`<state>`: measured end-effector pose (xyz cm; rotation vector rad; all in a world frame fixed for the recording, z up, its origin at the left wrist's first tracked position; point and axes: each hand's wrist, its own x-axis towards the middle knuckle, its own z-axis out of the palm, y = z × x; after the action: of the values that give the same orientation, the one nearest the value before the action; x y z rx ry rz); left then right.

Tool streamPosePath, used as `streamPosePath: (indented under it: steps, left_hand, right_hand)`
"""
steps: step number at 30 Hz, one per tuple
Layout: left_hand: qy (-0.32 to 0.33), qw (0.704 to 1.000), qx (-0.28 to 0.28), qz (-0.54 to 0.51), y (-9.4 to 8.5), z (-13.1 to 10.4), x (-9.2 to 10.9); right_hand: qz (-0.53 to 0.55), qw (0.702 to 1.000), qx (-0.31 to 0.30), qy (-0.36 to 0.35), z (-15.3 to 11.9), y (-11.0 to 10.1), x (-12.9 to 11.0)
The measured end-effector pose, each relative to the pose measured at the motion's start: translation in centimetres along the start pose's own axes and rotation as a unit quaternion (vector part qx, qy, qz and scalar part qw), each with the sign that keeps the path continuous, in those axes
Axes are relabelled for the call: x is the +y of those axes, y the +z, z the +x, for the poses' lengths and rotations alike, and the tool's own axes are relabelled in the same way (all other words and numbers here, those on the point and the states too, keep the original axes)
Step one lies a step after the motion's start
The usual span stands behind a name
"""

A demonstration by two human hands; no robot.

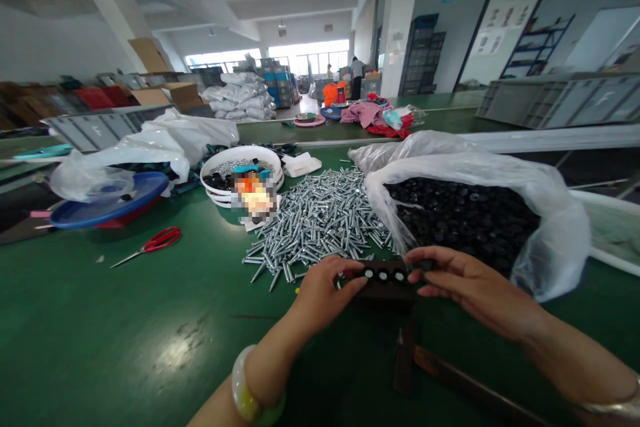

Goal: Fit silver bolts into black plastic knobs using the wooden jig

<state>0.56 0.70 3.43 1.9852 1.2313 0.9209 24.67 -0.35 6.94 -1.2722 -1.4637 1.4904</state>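
Observation:
A dark block (383, 292) lies on the green table, with a row of three black round pieces (383, 275) along its top, each with a pale metal centre. My left hand (325, 293) closes thumb and fingertips around the leftmost piece. At the block's right end, my right hand (465, 283) pinches a loose black round piece (427, 265), partly covered by the fingers. Just beyond the block spreads a heap of silvery bolts (315, 213). A hammer (460, 380) with a wooden handle rests in front of the block.
To the right stands an open plastic bag (565, 233) full of black pieces. Red-handled scissors (150, 245) lie at left, near a blue tray (113, 203). Stacked white bowls (213, 167) hold small parts behind the bolts. People (357, 73) stand far back.

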Motion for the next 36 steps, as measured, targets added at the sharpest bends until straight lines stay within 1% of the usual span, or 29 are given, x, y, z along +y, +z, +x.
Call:
streamPosePath:
  steps: [2, 3, 5, 6, 7, 9, 11, 13, 15, 16, 19, 21, 25, 26, 27, 29, 31, 32, 33, 34, 36]
  left_hand:
    - [0.012, 0.999, 0.021, 0.024, 0.1, 0.0, 0.0]
    - [0.009, 0.999, 0.045, 0.027, 0.2, -0.1, 0.0]
    - [-0.008, 0.994, 0.108, 0.025, 0.2, -0.2, 0.0]
    - [-0.012, 0.991, 0.130, 0.026, 0.2, -0.2, -0.1]
    - [-0.008, 0.990, 0.137, 0.029, 0.3, -0.2, -0.1]
    - [0.015, 0.993, 0.109, 0.037, 0.5, -0.1, 0.0]
    - [0.029, 0.995, 0.081, 0.040, 0.8, 0.1, 0.3]
    - [0.021, 0.995, 0.090, 0.040, 0.9, 0.3, 0.6]
    - [0.007, 0.993, 0.105, 0.048, 0.8, 0.3, 0.8]
    - [0.002, 0.993, 0.103, 0.055, 0.7, 0.3, 0.8]
    - [0.002, 0.996, 0.059, 0.071, 0.6, 0.2, 0.7]
    - [0.013, 0.996, 0.043, 0.074, 0.7, 0.2, 0.6]
    - [-0.008, 0.994, 0.073, 0.077, 0.9, 0.3, 0.6]
    - [-0.014, 0.994, 0.073, 0.080, 0.8, 0.3, 0.7]
    - [-0.018, 0.994, 0.070, 0.083, 0.8, 0.3, 0.7]
    - [-0.011, 0.994, 0.072, 0.086, 0.7, 0.3, 0.8]
    - [0.018, 0.994, 0.078, 0.081, 0.7, 0.2, 0.9]
    - [0.043, 0.994, 0.074, 0.073, 0.8, 0.2, 1.0]
    - [0.073, 0.993, 0.065, 0.061, 0.9, 0.1, 1.1]
    - [0.105, 0.992, 0.051, 0.048, 1.1, 0.1, 1.3]
    - [0.155, 0.987, 0.026, 0.029, 1.4, -0.2, 1.5]
  right_hand:
    - [-0.029, 0.999, -0.011, -0.020, 0.3, 0.5, -0.2]
    - [-0.049, 0.998, -0.003, -0.034, 0.5, 0.6, -0.2]
    - [-0.092, 0.993, 0.041, -0.059, 0.8, 0.7, -0.1]
    - [-0.112, 0.989, 0.066, -0.068, 1.0, 0.7, 0.0]
    - [-0.130, 0.985, 0.085, -0.071, 1.1, 0.6, 0.1]
    - [-0.159, 0.981, 0.091, -0.064, 1.1, 0.3, 0.4]
    - [-0.177, 0.981, 0.070, -0.049, 1.1, 0.3, 0.5]
    - [-0.182, 0.981, 0.053, -0.042, 1.0, 0.4, 0.6]
    - [-0.181, 0.981, 0.050, -0.044, 0.9, 0.6, 0.5]
    - [-0.179, 0.981, 0.051, -0.045, 0.9, 0.7, 0.5]
    - [-0.175, 0.982, 0.047, -0.047, 1.0, 0.7, 0.6]
    - [-0.171, 0.983, 0.044, -0.046, 1.1, 0.6, 0.8]
    - [-0.168, 0.984, 0.042, -0.050, 1.3, 0.3, 1.2]
    - [-0.169, 0.983, 0.042, -0.051, 1.3, 0.2, 1.3]
    - [-0.172, 0.983, 0.045, -0.051, 1.3, 0.1, 1.4]
    - [-0.189, 0.978, 0.073, -0.053, 1.2, 0.1, 1.3]
    - [-0.216, 0.967, 0.116, -0.075, 1.0, 0.4, 1.0]
    - [-0.231, 0.960, 0.125, -0.094, 0.9, 0.6, 0.6]
    - [-0.247, 0.956, 0.111, -0.112, 0.8, 1.0, 0.2]
    - [-0.261, 0.955, 0.071, -0.126, 0.7, 1.4, -0.3]
    - [-0.274, 0.951, -0.044, -0.134, 0.6, 2.5, -1.3]
